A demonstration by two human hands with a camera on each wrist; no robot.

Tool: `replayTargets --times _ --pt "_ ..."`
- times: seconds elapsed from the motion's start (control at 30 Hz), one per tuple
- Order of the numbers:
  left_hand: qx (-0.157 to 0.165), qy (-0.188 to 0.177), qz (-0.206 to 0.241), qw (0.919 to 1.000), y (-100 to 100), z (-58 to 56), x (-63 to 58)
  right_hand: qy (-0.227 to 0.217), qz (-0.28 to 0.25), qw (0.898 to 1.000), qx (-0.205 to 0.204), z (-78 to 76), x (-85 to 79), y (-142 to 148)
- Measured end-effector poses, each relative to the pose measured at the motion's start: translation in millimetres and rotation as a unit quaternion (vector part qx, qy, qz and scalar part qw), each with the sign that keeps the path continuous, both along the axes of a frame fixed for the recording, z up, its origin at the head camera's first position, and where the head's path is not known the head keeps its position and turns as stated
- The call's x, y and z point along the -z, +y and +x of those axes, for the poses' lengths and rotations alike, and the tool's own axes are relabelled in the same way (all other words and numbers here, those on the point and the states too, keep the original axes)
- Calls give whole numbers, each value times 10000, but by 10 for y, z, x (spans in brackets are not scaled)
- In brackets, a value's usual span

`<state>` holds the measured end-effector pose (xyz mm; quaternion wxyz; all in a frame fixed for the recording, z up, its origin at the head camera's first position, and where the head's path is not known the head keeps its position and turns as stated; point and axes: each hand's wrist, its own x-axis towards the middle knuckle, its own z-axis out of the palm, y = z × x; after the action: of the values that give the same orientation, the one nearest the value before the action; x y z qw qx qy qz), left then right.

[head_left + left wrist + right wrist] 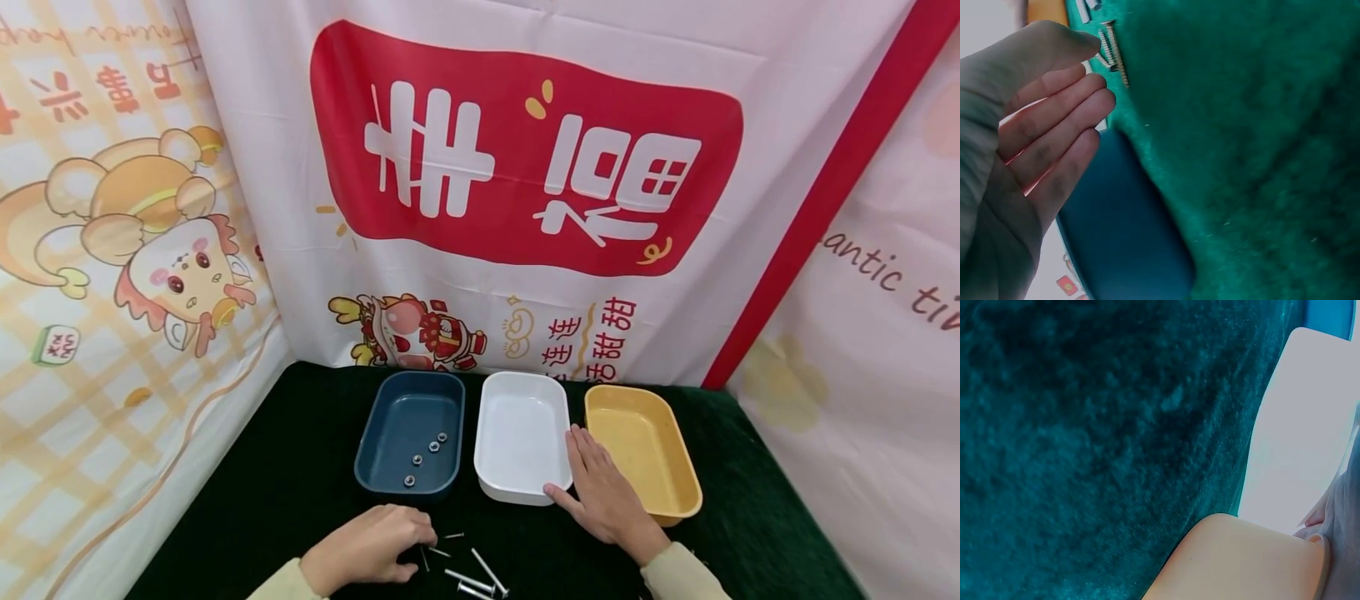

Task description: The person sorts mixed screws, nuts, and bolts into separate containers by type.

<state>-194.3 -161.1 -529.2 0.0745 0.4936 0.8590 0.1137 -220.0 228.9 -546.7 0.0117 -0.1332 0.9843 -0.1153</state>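
My left hand (372,546) hovers low over the dark green cloth, fingers loosely bent beside a few thin screws (439,552). In the left wrist view the thumb tip and fingers (1063,119) are apart, with nothing seen between them; the screws (1116,53) lie beyond the thumb. Thicker silver bolts (489,570) lie just right of those screws. My right hand (607,492) rests with straight fingers at the right rim of the white tray (522,433), its thumb on the near corner. In the right wrist view that hand is mostly hidden beyond the trays.
A blue tray (408,400) at the left holds several hex nuts (417,460). The yellow tray (645,433) stands at the right, partly under my right hand. Printed cloth walls (525,317) close off the back and both sides of the green cloth (247,508).
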Motion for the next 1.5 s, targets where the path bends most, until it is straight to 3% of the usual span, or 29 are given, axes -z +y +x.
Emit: replayTargets --times 0.23,0.5,0.7,1.0,1.5 --pt "82 193 20 9998 7 -55 111 5 25 10000 -4 -4 0 2" --pt "53 -39 91 9999 48 -125 154 26 -26 10000 -37 3 -8 3" --pt "96 -257 38 9996 83 -170 146 57 -35 10000 -44 8 -6 9" --pt "372 -137 -117 9991 118 -204 144 76 -49 9999 -49 -13 27 21" --pt "260 -687 -316 9968 154 -145 77 55 -19 10000 -50 -19 25 28"
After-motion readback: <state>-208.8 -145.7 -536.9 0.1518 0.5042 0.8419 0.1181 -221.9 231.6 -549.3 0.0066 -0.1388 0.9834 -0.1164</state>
